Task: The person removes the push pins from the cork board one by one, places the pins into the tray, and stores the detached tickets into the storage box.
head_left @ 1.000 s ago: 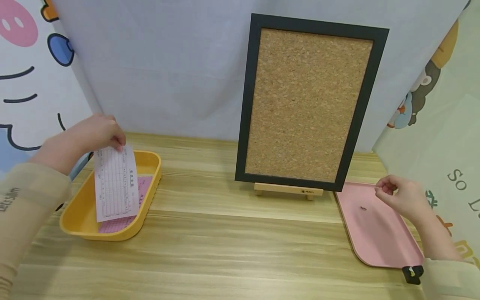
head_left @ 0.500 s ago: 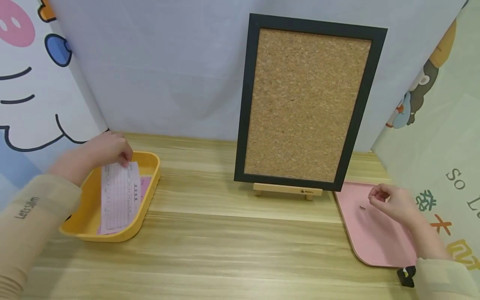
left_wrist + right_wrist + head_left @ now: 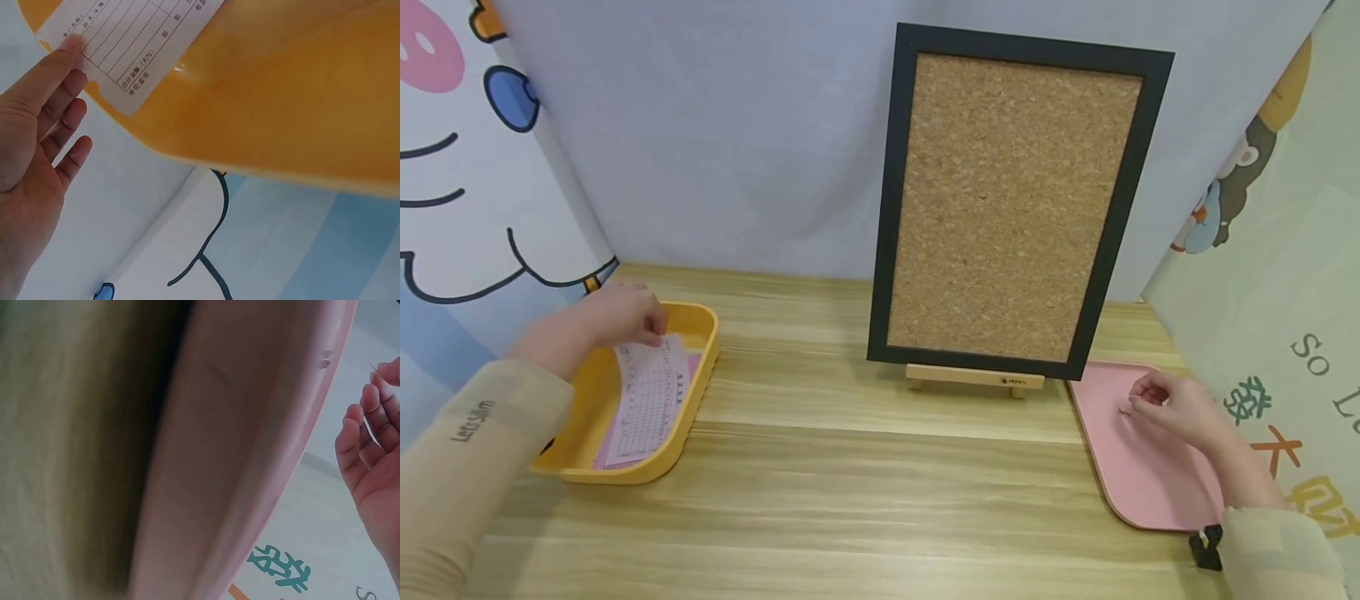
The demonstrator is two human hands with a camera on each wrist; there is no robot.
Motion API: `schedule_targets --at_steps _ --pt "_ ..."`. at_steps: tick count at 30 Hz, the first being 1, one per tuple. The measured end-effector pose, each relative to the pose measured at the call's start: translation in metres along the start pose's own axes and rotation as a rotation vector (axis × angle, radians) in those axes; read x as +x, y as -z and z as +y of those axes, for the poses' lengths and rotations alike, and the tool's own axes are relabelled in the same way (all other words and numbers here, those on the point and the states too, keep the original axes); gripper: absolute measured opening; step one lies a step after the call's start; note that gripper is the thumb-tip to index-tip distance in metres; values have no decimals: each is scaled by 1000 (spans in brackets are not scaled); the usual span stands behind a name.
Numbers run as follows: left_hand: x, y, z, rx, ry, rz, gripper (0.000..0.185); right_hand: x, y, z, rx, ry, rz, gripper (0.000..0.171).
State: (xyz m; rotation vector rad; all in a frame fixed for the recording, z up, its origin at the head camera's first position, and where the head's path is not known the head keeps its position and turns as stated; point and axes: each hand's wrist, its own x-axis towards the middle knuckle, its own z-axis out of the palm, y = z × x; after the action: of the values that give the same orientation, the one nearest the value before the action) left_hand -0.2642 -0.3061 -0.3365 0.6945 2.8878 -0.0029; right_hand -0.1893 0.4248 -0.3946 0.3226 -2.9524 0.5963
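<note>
My left hand (image 3: 625,315) pinches the top edge of a white printed receipt (image 3: 651,400) between thumb and fingers. The receipt hangs low inside a yellow tray (image 3: 625,475), over a pink paper (image 3: 693,364) that shows at its edges. In the left wrist view, the thumb lies on a corner of the receipt (image 3: 144,50). Above the pink tray (image 3: 1165,487), my right hand (image 3: 1176,408) holds thumb and forefinger together. A thin pin tip (image 3: 374,367) pokes out from that pinch in the right wrist view. Small marks or pieces (image 3: 325,359) show on the tray near its rim.
A cork board (image 3: 1015,217) in a black frame stands on a small wooden easel (image 3: 973,377) at the back centre. A black object (image 3: 1207,547) sits by the pink tray's near corner. Printed cloths close off the back and both sides of the wooden table (image 3: 850,500).
My left hand has come down and slightly right, lowering the receipt into the yellow tray over the pink paper. My right hand has shifted a little left and down over the pink tray.
</note>
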Motion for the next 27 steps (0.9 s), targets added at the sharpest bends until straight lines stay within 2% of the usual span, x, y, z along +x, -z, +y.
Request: schedule_targets --at_steps 6,15,22,27 --pt "4 -8 1 50 -4 16 8 5 -3 5 -38 -46 -70 15" --pt "11 -17 3 7 -12 -23 8 9 -9 8 13 -45 -153 10" --pt "16 -23 7 -13 -1 -29 9 12 -14 13 23 1 -162 8" --pt "16 -25 9 -28 35 -46 6 11 -15 14 23 13 -159 8"
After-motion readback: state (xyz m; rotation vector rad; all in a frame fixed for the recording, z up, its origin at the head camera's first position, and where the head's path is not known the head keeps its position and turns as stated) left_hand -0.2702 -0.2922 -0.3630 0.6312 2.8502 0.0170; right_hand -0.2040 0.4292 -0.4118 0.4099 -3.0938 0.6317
